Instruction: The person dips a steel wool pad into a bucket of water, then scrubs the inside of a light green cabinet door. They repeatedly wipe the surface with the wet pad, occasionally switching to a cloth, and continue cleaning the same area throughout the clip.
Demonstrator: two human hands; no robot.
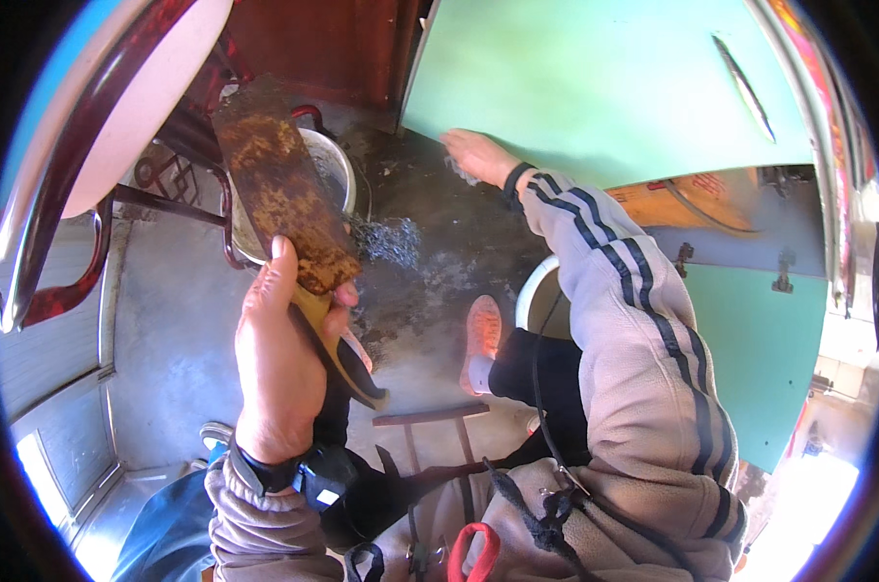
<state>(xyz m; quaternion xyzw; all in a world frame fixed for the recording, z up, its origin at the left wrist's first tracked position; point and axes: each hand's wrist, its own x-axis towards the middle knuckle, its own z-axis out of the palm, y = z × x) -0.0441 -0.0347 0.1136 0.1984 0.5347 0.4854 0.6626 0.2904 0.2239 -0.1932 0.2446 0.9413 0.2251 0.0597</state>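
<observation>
My left hand (283, 349) grips the lower end of a broad, flat, rust-stained metal blade (283, 189), thumb on its face, along with a yellow and black strip-like part (337, 356) that hangs below it. The blade points up and away, partly over a round pale basin (345, 171). My right hand (479, 154) reaches out to the lower edge of a light green cabinet door (599, 80). A thin crumpled whitish piece (461, 171) shows under its fingers; how firmly they hold it cannot be seen. A tangle of grey metal shavings or wire (387, 241) lies between the hands on the floor.
A second pale bucket (527, 298) stands by my right leg. A dark red metal chair frame (170, 204) is at the left. The green cabinet's lower panel (760, 342) has hinges, and an orange item (701, 200) is inside. A small wooden stool or rack (431, 416) is near my legs.
</observation>
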